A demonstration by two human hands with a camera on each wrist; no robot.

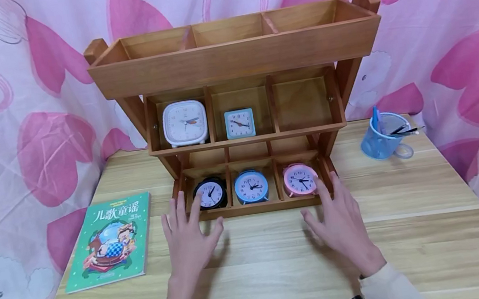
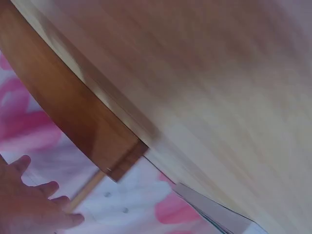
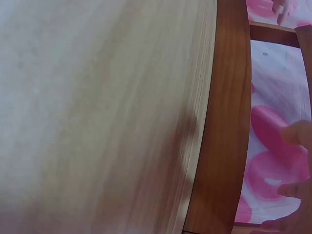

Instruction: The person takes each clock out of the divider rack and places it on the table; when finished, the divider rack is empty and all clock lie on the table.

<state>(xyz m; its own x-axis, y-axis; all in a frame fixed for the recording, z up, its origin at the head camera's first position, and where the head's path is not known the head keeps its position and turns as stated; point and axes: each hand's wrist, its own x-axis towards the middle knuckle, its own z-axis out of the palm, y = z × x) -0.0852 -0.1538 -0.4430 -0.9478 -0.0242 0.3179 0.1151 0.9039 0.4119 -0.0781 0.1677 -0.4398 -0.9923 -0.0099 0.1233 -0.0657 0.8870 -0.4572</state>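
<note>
My left hand [image 1: 188, 245] has its fingers spread in front of the bottom tier of a three-tier wooden shelf [image 1: 235, 59], nearest the round black alarm clock [image 1: 211, 194]. Mirroring it, my right hand [image 1: 341, 227] is spread near the round pink alarm clock [image 1: 300, 180]. Both hands hold nothing; whether the fingertips touch the shelf, I cannot tell. A round blue alarm clock [image 1: 251, 187] sits between those two, one per compartment. On the middle tier stand a white alarm clock [image 1: 184, 122] at left and a small light-blue square clock [image 1: 239, 123] in the centre compartment.
Left of the shelf, a green children's book [image 1: 109, 241] lies on the wooden table [image 1: 268, 279]. A blue mesh pen cup [image 1: 380, 141] with pens stands at the right. Behind everything hangs a pink heart-patterned curtain [image 1: 49, 152].
</note>
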